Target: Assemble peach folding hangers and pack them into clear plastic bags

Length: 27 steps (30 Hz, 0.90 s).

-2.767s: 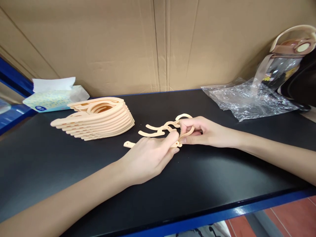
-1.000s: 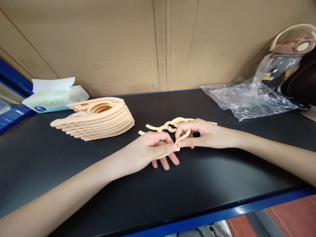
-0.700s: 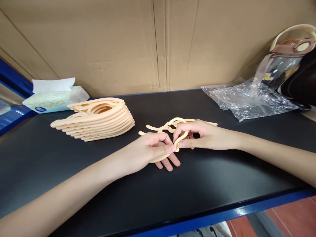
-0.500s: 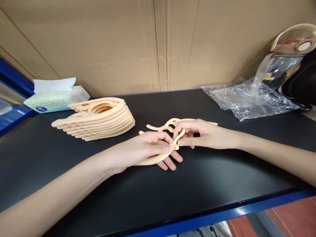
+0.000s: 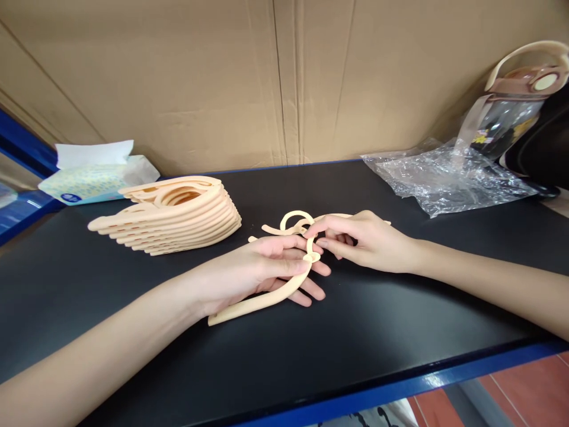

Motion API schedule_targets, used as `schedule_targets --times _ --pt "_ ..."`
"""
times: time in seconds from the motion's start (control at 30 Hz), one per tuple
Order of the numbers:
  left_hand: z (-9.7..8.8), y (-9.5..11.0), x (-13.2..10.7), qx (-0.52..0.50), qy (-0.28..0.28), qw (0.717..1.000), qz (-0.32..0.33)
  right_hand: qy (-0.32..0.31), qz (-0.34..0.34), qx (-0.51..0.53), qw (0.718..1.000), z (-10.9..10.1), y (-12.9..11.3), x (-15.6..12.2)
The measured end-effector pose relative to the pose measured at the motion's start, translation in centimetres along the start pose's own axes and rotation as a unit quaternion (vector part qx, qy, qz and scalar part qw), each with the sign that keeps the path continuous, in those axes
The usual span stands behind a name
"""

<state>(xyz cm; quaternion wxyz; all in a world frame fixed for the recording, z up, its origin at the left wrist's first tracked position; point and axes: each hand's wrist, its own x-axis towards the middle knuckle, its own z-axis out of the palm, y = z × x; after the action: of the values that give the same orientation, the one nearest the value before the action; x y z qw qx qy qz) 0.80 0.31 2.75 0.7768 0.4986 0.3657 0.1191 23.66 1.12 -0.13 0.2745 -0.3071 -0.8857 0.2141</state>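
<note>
A peach plastic folding clothes hanger is between my two hands, low over the table. My left hand grips it near its joint, thumb on top, with the other fingers stretched underneath. One long arm of the hanger slants down to the lower left beneath my palm. My right hand has its index finger and thumb at the hanger's curved hook, just above the joint. Loose hanger parts of the same colour lie behind both hands, partly hidden by them.
A stack of folded peach hangers stands at the left. Behind it is a tissue pack. At the right lie a crumpled clear plastic bag and a drinking bottle. A cardboard wall closes off the black table's back.
The hook has turned so that its round curve shows upward and to the left. The hanger's long arm reaches further out at the lower left. My right fingers have shifted slightly left.
</note>
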Motion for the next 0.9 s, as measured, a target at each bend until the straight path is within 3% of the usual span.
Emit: schedule_targets --times 0.4,0.6,0.7,0.8,0.9 --pt "0.2 0.0 0.1 -0.011 0.005 1.000 0.005 0.050 0.005 -0.073 0.996 0.2 0.3 -0.3" --pt "0.2 -0.1 0.1 -0.013 0.006 1.000 0.007 0.156 0.051 -0.089 0.982 0.0 -0.1 -0.2" --pt "0.3 0.0 0.1 -0.012 0.009 1.000 0.008 0.188 0.082 -0.161 0.965 -0.1 0.2 0.1" --pt "0.3 -0.1 0.1 -0.022 0.011 1.000 0.007 0.147 0.105 -0.296 0.938 0.1 0.9 0.2" --pt "0.3 -0.1 0.2 -0.023 0.012 1.000 0.009 0.077 0.125 -0.361 0.921 0.3 1.5 0.2"
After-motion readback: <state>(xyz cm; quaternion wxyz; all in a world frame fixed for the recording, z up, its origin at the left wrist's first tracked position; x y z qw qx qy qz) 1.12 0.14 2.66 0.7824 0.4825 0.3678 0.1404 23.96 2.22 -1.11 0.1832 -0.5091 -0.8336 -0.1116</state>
